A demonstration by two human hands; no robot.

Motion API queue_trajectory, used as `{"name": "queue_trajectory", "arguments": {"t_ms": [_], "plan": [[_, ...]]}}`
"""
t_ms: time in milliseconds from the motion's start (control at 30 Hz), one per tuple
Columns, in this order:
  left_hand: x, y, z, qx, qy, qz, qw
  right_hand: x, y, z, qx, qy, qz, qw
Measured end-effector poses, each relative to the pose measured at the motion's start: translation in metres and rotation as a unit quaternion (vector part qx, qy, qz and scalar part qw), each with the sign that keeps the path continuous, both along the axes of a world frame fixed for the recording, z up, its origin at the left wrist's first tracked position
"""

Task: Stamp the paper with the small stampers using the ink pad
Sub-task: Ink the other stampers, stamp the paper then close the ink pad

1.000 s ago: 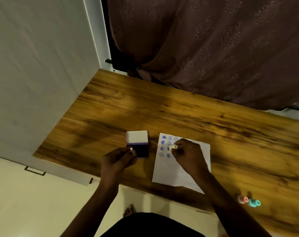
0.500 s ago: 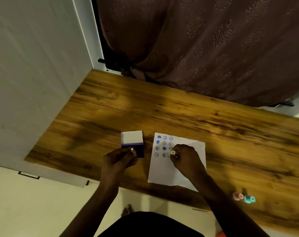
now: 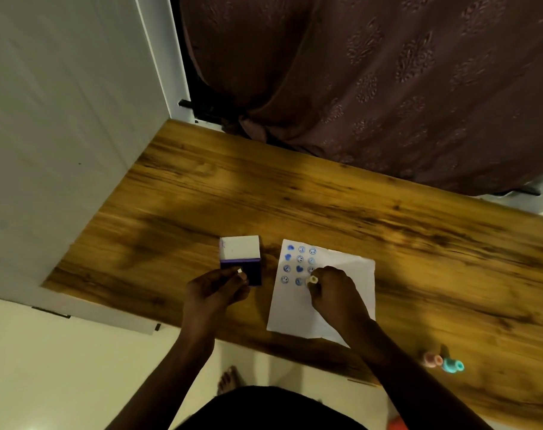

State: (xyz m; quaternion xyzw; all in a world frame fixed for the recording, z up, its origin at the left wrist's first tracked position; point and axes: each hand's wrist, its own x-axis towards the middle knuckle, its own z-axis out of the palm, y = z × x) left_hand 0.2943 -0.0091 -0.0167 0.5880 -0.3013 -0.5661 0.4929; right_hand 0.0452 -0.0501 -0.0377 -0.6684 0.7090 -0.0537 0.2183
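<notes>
Paper [image 3: 341,283] lies flat on the wooden worktop [image 3: 326,197], near its front edge, lower right corner under the right forearm. Blue stamp marks [image 3: 298,263] sit in a grid at the sheet's upper left: three columns, about four rows, some solid blobs, some ringed faces; the marks nearest the hand are partly hidden. Right hand [image 3: 335,294] rests on the paper, grip pinched on a small cream-coloured stamper [image 3: 312,279], held tilted with its tip at the bottom right of the grid; whether it touches the paper can't be told. Ink pad [image 3: 244,262] sits just left of the paper, not touching it: lid [image 3: 240,247] up and white, dark purple base below. Left hand [image 3: 216,288] at the pad's front left corner, fingers curled, thumb and forefinger pressed on a small white piece [image 3: 240,270]; what that is can't be told, too small. Two more stampers, one pink [image 3: 432,360] and one teal [image 3: 451,365], side by side and touching, near the worktop's front edge, well to the right of the paper. Brown patterned curtain [image 3: 388,82] hangs behind the worktop, white panel [image 3: 62,119] to the left. Below: pale floor [image 3: 62,367], a bare foot [image 3: 230,380], dark clothing at the bottom edge.
</notes>
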Motion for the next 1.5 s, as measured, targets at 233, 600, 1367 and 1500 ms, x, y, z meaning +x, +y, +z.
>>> {"name": "queue_trajectory", "arguments": {"t_ms": [233, 600, 1367, 1500], "plan": [[-0.011, -0.001, 0.008, -0.015, 0.003, -0.004, 1.0, 0.002, 0.001, -0.001, -0.001, 0.005, -0.006, 1.0], [-0.031, 0.009, 0.025, -0.029, 0.025, -0.012, 0.999, -0.023, -0.019, 0.036, -0.035, -0.096, -0.055, 0.993], [-0.18, 0.025, 0.061, -0.056, 0.033, -0.302, 0.951, -0.138, 0.102, 0.106, -0.049, -0.454, -0.078, 0.886], [-0.194, 0.028, 0.061, -0.057, 0.03, -0.313, 0.947, -0.151, 0.109, 0.107, -0.055, -0.445, -0.087, 0.889]]}}
